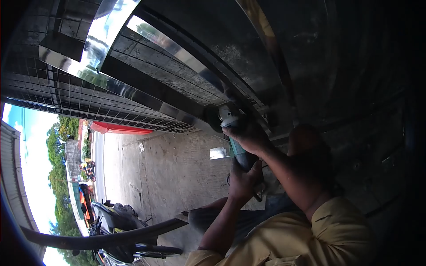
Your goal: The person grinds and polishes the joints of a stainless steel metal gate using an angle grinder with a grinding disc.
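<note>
Both of my hands are wrapped around a teal and grey angle grinder [240, 151]. My right hand [249, 136] grips it close to the metal gear head, fingers closed. Farther back, my left hand [244, 179] is closed around the rear of the body. The dark, round disc end of the grinder is at the end of a shiny metal bar [155, 105]; shadow hides whether they touch. Another polished bar [188, 57] runs alongside, and a wide mirror-like strip [105, 31] crosses near the upper left.
Wire mesh [88, 95] lies behind the bars. A small shiny metal piece [218, 153] is on the concrete floor [168, 164]. A parked motorcycle [122, 221] and a curved dark bar [102, 241] are at lower left. Beyond is a road [100, 164] with a rider [88, 170].
</note>
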